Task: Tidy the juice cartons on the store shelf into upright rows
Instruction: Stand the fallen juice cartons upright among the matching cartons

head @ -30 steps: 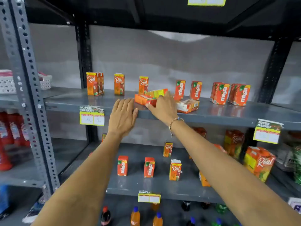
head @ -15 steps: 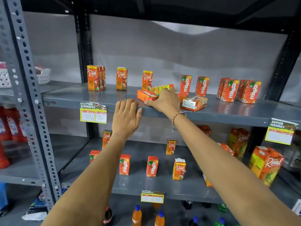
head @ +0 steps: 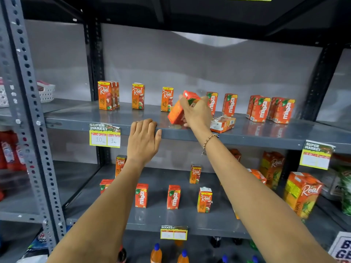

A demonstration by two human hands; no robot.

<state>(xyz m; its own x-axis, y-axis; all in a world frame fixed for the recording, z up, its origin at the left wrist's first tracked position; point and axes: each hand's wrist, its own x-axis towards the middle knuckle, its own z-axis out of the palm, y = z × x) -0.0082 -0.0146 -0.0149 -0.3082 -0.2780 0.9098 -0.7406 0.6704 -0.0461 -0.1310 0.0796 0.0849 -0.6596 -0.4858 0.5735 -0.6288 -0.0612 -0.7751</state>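
The right hand grips a tilted orange carton, lifted partly off the upper shelf. The left hand lies flat, empty, on that shelf's front edge. Another carton lies flat just right of the tilted one; upright cartons stand behind.

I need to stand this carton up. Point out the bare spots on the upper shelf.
Free: the gap between the leftmost Real cartons and the lone Real carton, and the front strip above the left hand. Crowded: around the right hand, which grips the tilted carton beside a fallen carton and the upright Maaza cartons.
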